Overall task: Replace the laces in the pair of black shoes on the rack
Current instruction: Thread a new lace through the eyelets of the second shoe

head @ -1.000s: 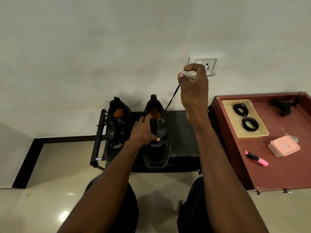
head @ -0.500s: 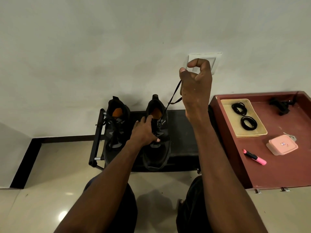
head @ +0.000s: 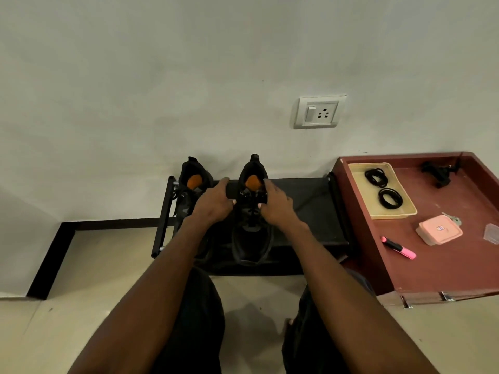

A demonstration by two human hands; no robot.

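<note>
Hands: our left hand point(head: 216, 202) and right hand point(head: 278, 203) grip the right shoe point(head: 252, 211) at its laces.
Shoes: both on the rack point(head: 310, 209); left shoe point(head: 189, 190) untouched.
Tray point(head: 405, 211): two coiled laces point(head: 383, 188) unused; most work remains, we judge.

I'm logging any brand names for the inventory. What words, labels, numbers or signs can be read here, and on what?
No text can be read.
Pink box: a small label on the lid, too blurred to read.
Black shoes, pink highlighter, wall socket: no legible marking.
</note>
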